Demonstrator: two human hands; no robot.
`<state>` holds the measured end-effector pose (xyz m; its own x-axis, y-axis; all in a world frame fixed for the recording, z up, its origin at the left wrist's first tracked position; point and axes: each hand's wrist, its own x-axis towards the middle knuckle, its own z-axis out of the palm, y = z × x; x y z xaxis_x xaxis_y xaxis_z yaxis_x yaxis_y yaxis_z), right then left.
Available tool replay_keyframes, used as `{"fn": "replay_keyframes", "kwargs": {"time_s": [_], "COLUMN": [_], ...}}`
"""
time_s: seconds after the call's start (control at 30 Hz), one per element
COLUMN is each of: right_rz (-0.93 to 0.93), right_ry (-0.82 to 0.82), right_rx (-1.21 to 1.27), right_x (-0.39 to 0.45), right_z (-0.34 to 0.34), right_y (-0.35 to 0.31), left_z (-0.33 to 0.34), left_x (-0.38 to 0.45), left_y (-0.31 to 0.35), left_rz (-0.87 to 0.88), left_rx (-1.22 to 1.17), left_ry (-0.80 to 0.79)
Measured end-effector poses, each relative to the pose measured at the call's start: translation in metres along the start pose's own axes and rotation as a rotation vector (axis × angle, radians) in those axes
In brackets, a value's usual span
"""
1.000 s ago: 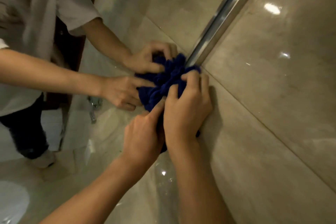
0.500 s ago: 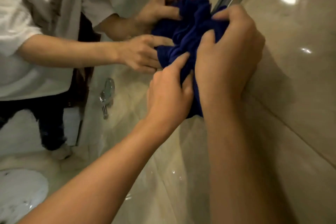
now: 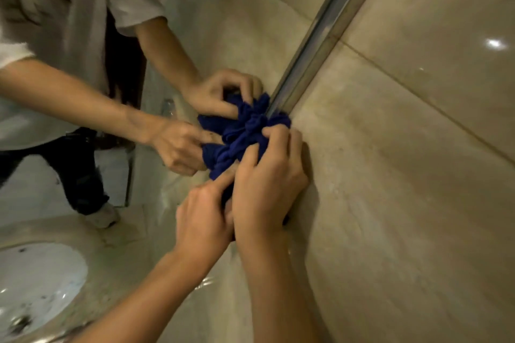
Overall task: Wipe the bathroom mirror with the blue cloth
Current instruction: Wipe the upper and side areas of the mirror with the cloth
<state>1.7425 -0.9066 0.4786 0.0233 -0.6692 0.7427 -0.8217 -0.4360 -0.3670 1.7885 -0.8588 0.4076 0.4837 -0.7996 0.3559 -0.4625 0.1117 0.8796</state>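
1. Across the left half of the view, the mirror point(image 3: 211, 22) reflected a person in a white shirt and dark trousers, along with both hands and the cloth.
2. To the right of it, the beige tiled wall point(image 3: 404, 175) met the glass along a metal frame strip point(image 3: 320, 33) that ran diagonally from the top down to the cloth.
3. At the lower left, a white round sink point(image 3: 36, 281) sat sunk in the stone table point(image 3: 117, 253), its reflection blending into the glass above.
4. The right hand point(image 3: 267, 178) lay over the cloth with its fingers curled into the folds, pinning the cloth against the frame's lower end and the wall.
5. The left hand point(image 3: 203, 220) sat just beside it, touching it, the forefinger stretched to the cloth's lower edge; whether its other fingers gripped cloth could not be told.
6. The blue cloth point(image 3: 245, 133), bunched and wrinkled, was pressed into the corner where mirror, frame and wall met; the hands hid its lower part.
7. Compared with half a second before, hands and cloth sat lower along the frame, and the sink showed more fully.
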Motion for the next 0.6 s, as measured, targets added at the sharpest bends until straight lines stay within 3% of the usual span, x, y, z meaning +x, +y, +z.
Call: {"fn": "replay_keyframes", "kwargs": {"time_s": [0.13,0.23,0.3,0.47,0.6], "right_rz": [0.078,0.089,0.057,-0.14,-0.17], "right_ry": [-0.187,-0.301,-0.214,0.267,0.313], "right_rx": [-0.037,-0.047,-0.01,0.151,0.129], "right_x": [-0.045,-0.045,-0.027,0.044,0.06], "right_z": [0.012,-0.002,-0.019,-0.07,-0.066], "right_y": [0.011,0.011,-0.002,-0.044,-0.042], "left_z": [0.014,0.011,0.006,-0.009,-0.004], "left_x": [-0.023,-0.023,-0.011,0.035,0.044], "left_y": [-0.069,-0.074,-0.051,0.047,0.064], "left_rz": [-0.206,-0.239,-0.163,0.115,0.126], "left_rx": [-0.039,-0.06,-0.104,-0.29,-0.307], "left_ry": [-0.177,-0.219,-0.174,0.032,0.085]}}
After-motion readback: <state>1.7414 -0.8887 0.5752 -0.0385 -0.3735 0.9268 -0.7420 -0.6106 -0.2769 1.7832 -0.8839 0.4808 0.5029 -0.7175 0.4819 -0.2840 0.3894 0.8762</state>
